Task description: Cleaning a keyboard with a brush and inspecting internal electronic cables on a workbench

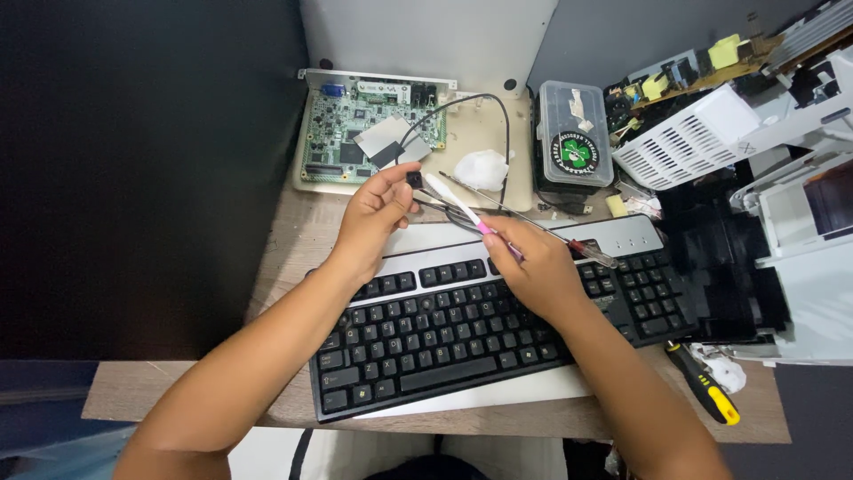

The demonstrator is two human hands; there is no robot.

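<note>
My left hand (378, 213) pinches a small black square part (414, 179) between thumb and fingertips, above the top edge of a black keyboard (462, 333). My right hand (533, 267) grips a thin white and pink tool (453, 200) like a pen, its tip aimed at the small part. A long screwdriver with a red and clear handle (533, 222) lies across the keyboard's silver top strip, just beyond my right hand. Thin black wires (444, 213) run under the tool.
A green circuit board (360, 129) on a beige tray sits at the back, with a crumpled white tissue (482, 169). A clear plastic box (575, 133), a white vented part (693, 142) and dismantled printer parts (782, 249) crowd the right. A yellow-handled screwdriver (706, 387) lies at the front right.
</note>
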